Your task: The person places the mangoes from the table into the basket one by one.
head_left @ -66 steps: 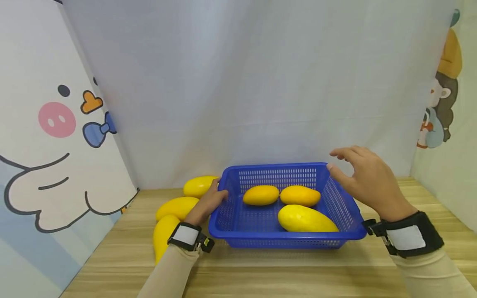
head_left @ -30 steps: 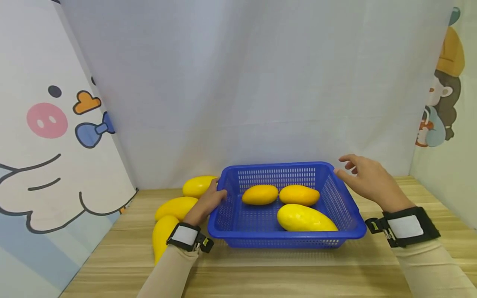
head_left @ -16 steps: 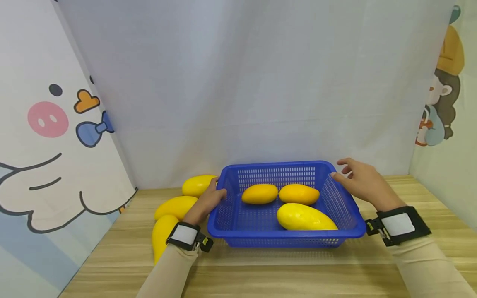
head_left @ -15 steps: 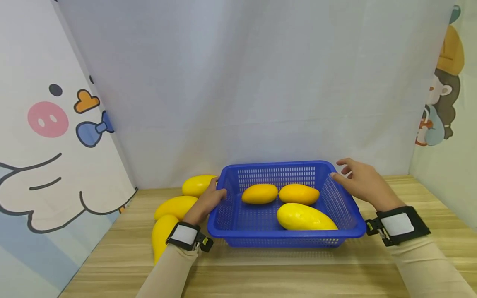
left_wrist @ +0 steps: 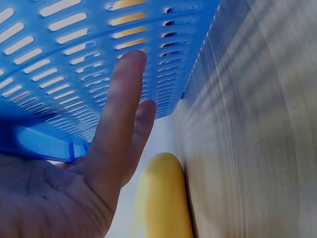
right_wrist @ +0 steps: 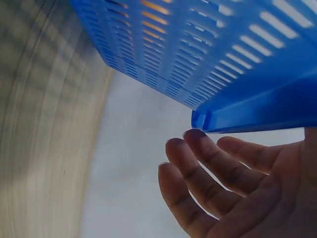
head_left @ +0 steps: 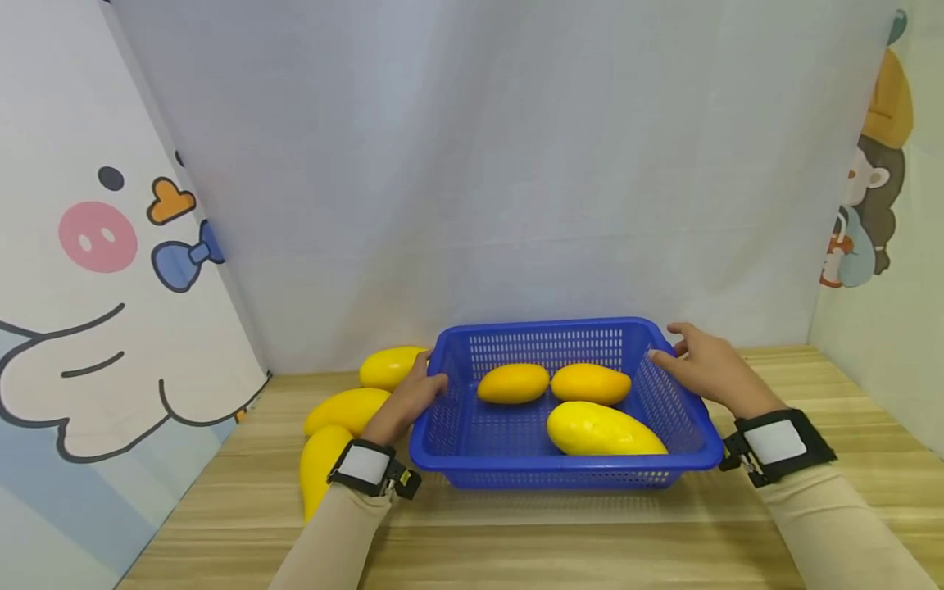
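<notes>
A blue plastic basket (head_left: pixel 568 464) with slotted sides holds two smaller orange-yellow mangoes (head_left: pixel 513 383) at its back and a larger yellow mango (head_left: pixel 601 429) at the front right. My left hand (head_left: pixel 409 400) grips the basket's left rim, thumb over the edge. Its fingers (left_wrist: pixel 116 119) lie against the slotted outer wall in the left wrist view. At the right rim my right hand (head_left: pixel 714 373) hovers with relaxed, spread fingers, the thumb reaching over the edge. In the right wrist view those fingers (right_wrist: pixel 218 181) are below the rim, holding nothing.
Left of the basket on the wooden table (head_left: pixel 575 541) lie three yellow mangoes: one at the back (head_left: pixel 389 368), one in the middle (head_left: pixel 347 411), one nearer (head_left: pixel 321 467), partly behind the left wrist. A pale curtain (head_left: pixel 516 164) hangs behind; printed panels (head_left: pixel 96 328) stand at both sides.
My right hand has come lower and closer to the basket's right rim. The left hand stays on the left rim, and the basket and mangoes look unmoved.
</notes>
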Tool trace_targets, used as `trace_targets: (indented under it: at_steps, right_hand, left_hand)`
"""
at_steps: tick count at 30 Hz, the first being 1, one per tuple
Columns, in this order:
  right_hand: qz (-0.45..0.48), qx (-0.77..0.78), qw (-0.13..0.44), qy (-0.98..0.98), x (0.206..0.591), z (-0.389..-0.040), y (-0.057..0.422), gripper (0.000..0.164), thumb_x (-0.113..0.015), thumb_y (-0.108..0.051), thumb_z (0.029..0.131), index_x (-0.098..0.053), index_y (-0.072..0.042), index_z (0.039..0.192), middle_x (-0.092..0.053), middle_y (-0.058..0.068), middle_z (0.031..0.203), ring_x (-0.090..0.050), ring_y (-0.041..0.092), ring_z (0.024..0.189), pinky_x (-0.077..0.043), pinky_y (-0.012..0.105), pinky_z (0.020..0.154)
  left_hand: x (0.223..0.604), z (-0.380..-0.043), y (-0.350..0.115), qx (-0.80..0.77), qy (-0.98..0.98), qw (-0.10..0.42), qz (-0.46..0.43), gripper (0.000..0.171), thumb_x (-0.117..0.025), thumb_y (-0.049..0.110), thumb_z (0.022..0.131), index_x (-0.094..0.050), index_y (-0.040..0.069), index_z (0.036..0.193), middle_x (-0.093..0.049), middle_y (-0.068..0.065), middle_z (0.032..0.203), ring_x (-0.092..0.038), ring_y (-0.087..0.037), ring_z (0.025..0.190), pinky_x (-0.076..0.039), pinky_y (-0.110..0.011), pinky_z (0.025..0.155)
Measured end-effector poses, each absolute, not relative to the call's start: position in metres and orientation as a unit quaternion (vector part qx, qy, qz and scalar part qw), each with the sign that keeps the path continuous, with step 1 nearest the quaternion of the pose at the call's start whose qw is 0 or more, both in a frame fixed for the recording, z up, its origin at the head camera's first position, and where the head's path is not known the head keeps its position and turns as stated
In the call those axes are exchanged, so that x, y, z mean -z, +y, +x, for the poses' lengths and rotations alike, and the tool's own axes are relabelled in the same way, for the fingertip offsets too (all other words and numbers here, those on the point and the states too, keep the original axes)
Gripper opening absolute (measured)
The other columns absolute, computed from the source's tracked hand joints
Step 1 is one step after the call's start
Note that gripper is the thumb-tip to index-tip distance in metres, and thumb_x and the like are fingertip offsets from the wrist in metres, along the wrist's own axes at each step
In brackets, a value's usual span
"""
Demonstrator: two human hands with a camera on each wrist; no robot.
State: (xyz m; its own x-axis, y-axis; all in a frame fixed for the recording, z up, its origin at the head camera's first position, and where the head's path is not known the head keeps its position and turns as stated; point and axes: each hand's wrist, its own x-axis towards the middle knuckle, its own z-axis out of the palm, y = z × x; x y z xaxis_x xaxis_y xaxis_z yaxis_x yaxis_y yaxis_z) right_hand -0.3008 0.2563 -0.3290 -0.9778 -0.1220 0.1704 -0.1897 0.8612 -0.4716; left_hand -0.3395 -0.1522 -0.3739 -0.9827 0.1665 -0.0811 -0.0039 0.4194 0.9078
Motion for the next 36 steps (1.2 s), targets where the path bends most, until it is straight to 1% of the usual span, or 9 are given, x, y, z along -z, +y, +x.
trace_targets:
  at_steps: [5,11,16,20,27,30,36]
  right_hand:
    - [0.085,-0.26,0.055,-0.96,0.333,-0.303,0.257,0.078,-0.049,-0.048,0.091,-0.027,0.012,0.136,-0.052,0.034,0.112,-0.061,0.027,0.076,-0.052,0.038,0.06]
    - [0.085,-0.265,0.048,-0.959,0.335,-0.302,0.257,0.077,-0.048,-0.048,0.091,-0.028,0.012,0.136,-0.052,0.035,0.113,-0.062,0.027,0.076,-0.052,0.036,0.059]
    - [0.081,-0.268,0.037,-0.959,0.338,-0.303,0.257,0.077,-0.049,-0.047,0.091,-0.027,0.012,0.136,-0.051,0.035,0.113,-0.061,0.023,0.073,-0.051,0.034,0.057]
    - [0.081,-0.269,0.027,-0.959,0.34,-0.305,0.258,0.076,-0.048,-0.045,0.092,-0.027,0.013,0.136,-0.051,0.036,0.115,-0.061,0.025,0.077,-0.052,0.035,0.059]
    - [0.093,-0.262,0.013,-0.96,0.342,-0.308,0.259,0.071,-0.046,-0.041,0.094,-0.029,0.016,0.133,-0.048,0.037,0.12,-0.057,0.038,0.094,-0.049,0.046,0.074]
    - [0.097,-0.265,0.011,-0.959,0.342,-0.308,0.26,0.071,-0.046,-0.04,0.094,-0.029,0.017,0.132,-0.047,0.037,0.12,-0.056,0.041,0.096,-0.048,0.049,0.077]
    - [0.097,-0.277,0.008,-0.956,0.343,-0.308,0.26,0.068,-0.046,-0.036,0.094,-0.028,0.017,0.132,-0.046,0.038,0.121,-0.057,0.04,0.094,-0.049,0.048,0.075]
  left_hand:
    - [0.373,-0.34,-0.152,-0.535,0.84,0.078,0.048,0.075,-0.047,0.02,0.079,-0.012,0.017,0.146,-0.032,-0.013,0.14,-0.041,-0.031,0.109,-0.039,-0.043,0.085]
    - [0.374,-0.34,-0.152,-0.531,0.842,0.077,0.048,0.076,-0.046,0.02,0.08,-0.011,0.017,0.147,-0.031,-0.013,0.141,-0.041,-0.031,0.109,-0.039,-0.042,0.084]
    - [0.374,-0.34,-0.151,-0.535,0.84,0.079,0.048,0.075,-0.046,0.02,0.081,-0.011,0.018,0.147,-0.031,-0.013,0.14,-0.041,-0.032,0.109,-0.039,-0.043,0.084]
    - [0.374,-0.341,-0.151,-0.535,0.84,0.077,0.045,0.075,-0.047,0.02,0.08,-0.012,0.018,0.146,-0.032,-0.012,0.14,-0.041,-0.031,0.109,-0.038,-0.042,0.084]
    - [0.375,-0.342,-0.152,-0.532,0.842,0.072,0.052,0.076,-0.047,0.02,0.079,-0.012,0.017,0.146,-0.032,-0.012,0.139,-0.041,-0.03,0.108,-0.038,-0.04,0.082]
    - [0.375,-0.342,-0.152,-0.531,0.843,0.069,0.052,0.076,-0.047,0.02,0.078,-0.013,0.016,0.146,-0.033,-0.012,0.138,-0.041,-0.03,0.108,-0.038,-0.04,0.081]
    - [0.374,-0.342,-0.151,-0.531,0.843,0.069,0.054,0.075,-0.047,0.02,0.079,-0.013,0.016,0.146,-0.034,-0.013,0.137,-0.041,-0.03,0.108,-0.038,-0.041,0.082]
